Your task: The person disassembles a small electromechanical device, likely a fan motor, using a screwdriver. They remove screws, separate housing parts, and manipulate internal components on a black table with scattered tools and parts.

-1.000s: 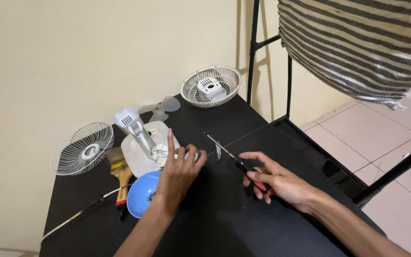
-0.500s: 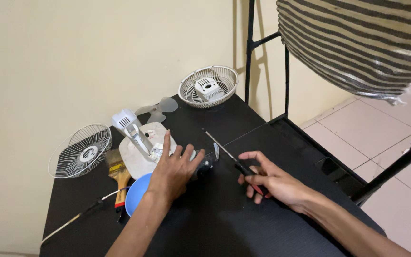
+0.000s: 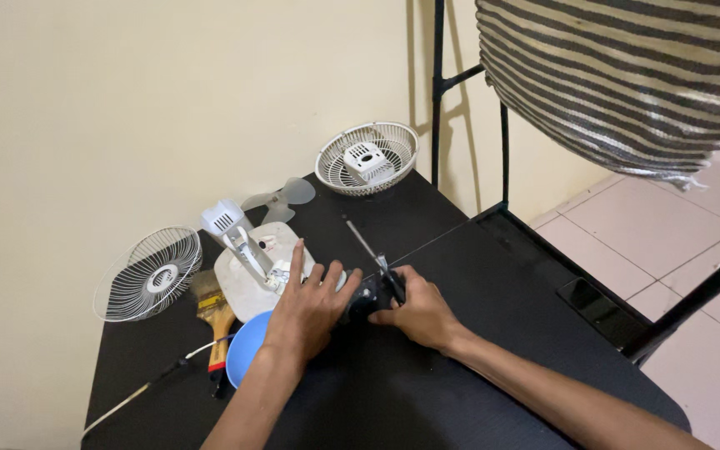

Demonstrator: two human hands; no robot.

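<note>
Fan motor (image 3: 367, 298), a small dark lump, sits near the middle of the black table (image 3: 460, 392), caught between both hands. Largest in view is that table, which runs from the cream wall out toward a tiled floor; above its far right corner hangs a striped woven shade (image 3: 627, 75) on a black metal frame (image 3: 437, 92).

Next in size come the fan parts spread along the wall side. A white wire fan guard (image 3: 147, 273) leans upright at the left edge, and a second guard (image 3: 367, 158), lying like a bowl, holds a white square housing at the far end. Between them lies the white oval fan base (image 3: 247, 279) with its neck tilted up, and a pale fan blade (image 3: 281, 198) rests just behind it. A blue bowl (image 3: 243, 343) sits near the table's front, partly under the left wrist, with a wooden-handled paintbrush (image 3: 214, 312) just beside it and a white cord (image 3: 139, 392) trailing off to the left.

Left hand (image 3: 306, 308) lies flat, fingers spread, over the edge of the base and against the motor. Right hand (image 3: 418, 312) is closed around a screwdriver (image 3: 372, 258) (its handle mostly hidden in the fist), the thin shaft pointing up and away toward the bowl-like guard. The two hands are close together, touching the motor from either side.
</note>
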